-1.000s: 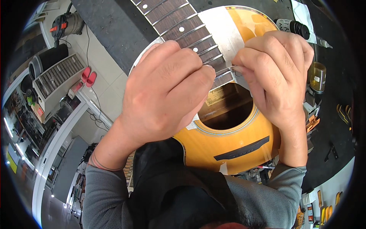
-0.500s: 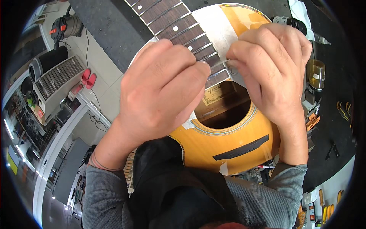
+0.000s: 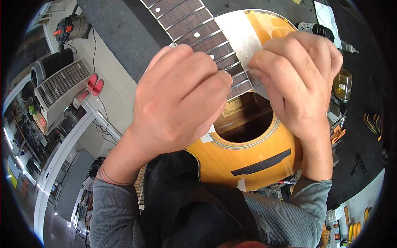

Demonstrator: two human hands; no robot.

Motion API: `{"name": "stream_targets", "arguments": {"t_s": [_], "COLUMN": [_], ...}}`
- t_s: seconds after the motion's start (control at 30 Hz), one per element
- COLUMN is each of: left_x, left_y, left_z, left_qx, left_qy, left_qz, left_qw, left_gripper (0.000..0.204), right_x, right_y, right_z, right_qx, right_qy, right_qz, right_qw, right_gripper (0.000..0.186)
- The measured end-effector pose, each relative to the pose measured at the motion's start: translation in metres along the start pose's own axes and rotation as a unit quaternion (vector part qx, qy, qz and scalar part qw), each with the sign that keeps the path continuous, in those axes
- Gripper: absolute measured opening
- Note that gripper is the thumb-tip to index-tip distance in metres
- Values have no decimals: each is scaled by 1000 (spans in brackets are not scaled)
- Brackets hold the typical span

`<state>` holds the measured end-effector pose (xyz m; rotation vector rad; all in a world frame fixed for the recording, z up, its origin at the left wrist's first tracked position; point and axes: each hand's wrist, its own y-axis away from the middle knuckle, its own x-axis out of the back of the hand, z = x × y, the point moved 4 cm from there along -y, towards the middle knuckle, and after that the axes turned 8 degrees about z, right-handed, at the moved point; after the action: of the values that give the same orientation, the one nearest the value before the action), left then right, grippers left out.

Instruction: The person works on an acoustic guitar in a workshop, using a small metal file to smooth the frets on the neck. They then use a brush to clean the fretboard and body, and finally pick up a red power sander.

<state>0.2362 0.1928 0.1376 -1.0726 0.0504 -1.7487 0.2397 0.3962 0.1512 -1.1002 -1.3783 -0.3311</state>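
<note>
A yellow-topped acoustic guitar [image 3: 260, 157] lies under my hands, with a dark fretboard [image 3: 188, 22], white tape [image 3: 235, 33] beside it and a round soundhole [image 3: 248, 124]. My left hand [image 3: 180, 97] is closed in a pinch at the left of the fretboard's lower end, hiding part of it. My right hand [image 3: 297, 80] is closed too, its fingertips at the fretboard's right edge over the tape. Between both pinches a thin strip or wire seems to cross the last frets; its ends are hidden in my fingers. A black bridge [image 3: 260, 163] shows below the soundhole.
The dark bench [image 3: 111, 33] holds a black bottle [image 3: 314, 29], white paper [image 3: 326, 18], an amber jar [image 3: 342, 87] and yellow-handled pliers [image 3: 370, 124] at the right. On the tiled floor at the left are a vacuum [image 3: 72, 31], pink slippers [image 3: 95, 84] and cables.
Both hands shifted slightly up and left with the view of the guitar, then back down and right. Their closed grips at the fretboard's end look much the same.
</note>
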Motion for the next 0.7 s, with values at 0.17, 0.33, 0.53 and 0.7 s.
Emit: {"name": "stream_targets", "arguments": {"t_s": [0.17, 0.33, 0.53, 0.7], "left_x": [3, 14, 11, 5], "left_y": [2, 2, 4, 1], "left_z": [-5, -3, -1, 3], "left_qx": [26, 94, 45, 45], "left_qy": [26, 42, 30, -8], "left_qz": [53, 41, 2, -8], "left_qw": [998, 994, 999, 999], "left_gripper": [23, 23, 24, 27], "right_x": [4, 20, 6, -4], "right_y": [-15, -6, -13, -10], "right_z": [18, 44, 17, 10], "right_qx": [-19, -95, -7, -27], "right_qy": [-43, -139, -131, -147], "right_qz": [17, 48, 3, -8], "right_qw": [999, 985, 991, 989], "right_gripper": [29, 26, 28, 26]}}
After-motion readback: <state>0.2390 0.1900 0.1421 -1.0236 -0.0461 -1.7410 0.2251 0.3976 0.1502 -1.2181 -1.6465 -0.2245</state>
